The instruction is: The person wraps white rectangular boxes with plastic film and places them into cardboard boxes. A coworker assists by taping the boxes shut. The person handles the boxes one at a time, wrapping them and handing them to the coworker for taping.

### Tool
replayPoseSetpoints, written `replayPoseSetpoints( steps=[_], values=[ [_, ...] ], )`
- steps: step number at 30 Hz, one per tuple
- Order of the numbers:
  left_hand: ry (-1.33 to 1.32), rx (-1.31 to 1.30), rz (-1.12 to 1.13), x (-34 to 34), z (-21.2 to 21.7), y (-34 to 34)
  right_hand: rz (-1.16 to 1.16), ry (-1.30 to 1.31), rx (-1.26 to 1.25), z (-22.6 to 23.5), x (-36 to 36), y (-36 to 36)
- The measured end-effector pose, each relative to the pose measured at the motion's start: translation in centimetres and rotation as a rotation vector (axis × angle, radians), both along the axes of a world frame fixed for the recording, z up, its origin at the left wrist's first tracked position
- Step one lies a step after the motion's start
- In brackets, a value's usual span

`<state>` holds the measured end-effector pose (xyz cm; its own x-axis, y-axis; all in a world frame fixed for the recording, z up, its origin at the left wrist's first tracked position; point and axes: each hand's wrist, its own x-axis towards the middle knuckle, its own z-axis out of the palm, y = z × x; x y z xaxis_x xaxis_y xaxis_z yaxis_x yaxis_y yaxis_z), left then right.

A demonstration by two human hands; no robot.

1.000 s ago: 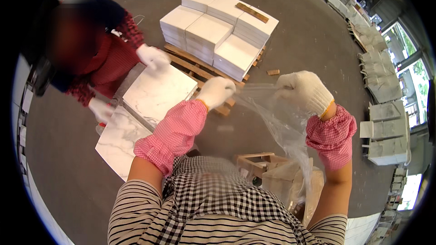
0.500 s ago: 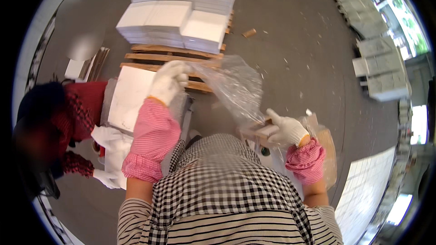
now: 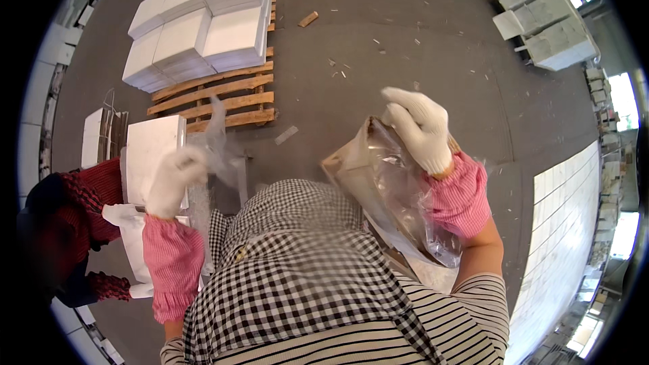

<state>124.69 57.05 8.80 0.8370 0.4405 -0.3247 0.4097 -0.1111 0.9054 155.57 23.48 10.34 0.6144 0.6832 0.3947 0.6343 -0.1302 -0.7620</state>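
Note:
My left hand (image 3: 177, 179), in a white glove and smeared by motion, is closed on a wisp of clear plastic film (image 3: 218, 125). It is over the near edge of a white stack (image 3: 152, 142) at the left. My right hand (image 3: 419, 125), also gloved, is raised at the right with its fingers bent together over the top edge of an open cardboard box (image 3: 348, 162). Crumpled clear plastic (image 3: 399, 165) lines and overhangs that box, and the right fingers pinch it at the rim. The box's inside is mostly hidden.
A co-worker in red plaid sleeves (image 3: 101, 196) and white gloves stands close at the left. Large white stacks (image 3: 182, 37) rest on a wooden pallet (image 3: 230, 103) beyond. Wood and paper scraps (image 3: 308, 19) litter the grey floor. More stacks (image 3: 551, 27) line the right.
My left hand has swung down and left with a wisp of film. My right hand has risen, and the box with its plastic now stands tilted beneath it. The view has turned right.

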Motion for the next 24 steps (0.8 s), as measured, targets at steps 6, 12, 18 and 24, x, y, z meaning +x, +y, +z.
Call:
replayPoseSetpoints(
  steps=[6,12,18,24],
  values=[
    [-0.554,0.759,-0.946,13.1,6.5,-19.5,0.027,0.031,0.155,-3.5,2.8,1.6],
    [-0.231,0.621,-1.399,19.9,-2.2,-27.7,0.081,0.434,0.32,-0.1,3.7,0.1],
    [-0.007,0.75,-2.048,24.7,-5.6,-28.3,0.079,0.433,0.205,8.3,5.0,-9.5],
    [0.014,0.393,-1.708,23.3,-7.3,-26.1,0.542,0.193,-0.494,9.7,-1.1,-15.8]
  ],
)
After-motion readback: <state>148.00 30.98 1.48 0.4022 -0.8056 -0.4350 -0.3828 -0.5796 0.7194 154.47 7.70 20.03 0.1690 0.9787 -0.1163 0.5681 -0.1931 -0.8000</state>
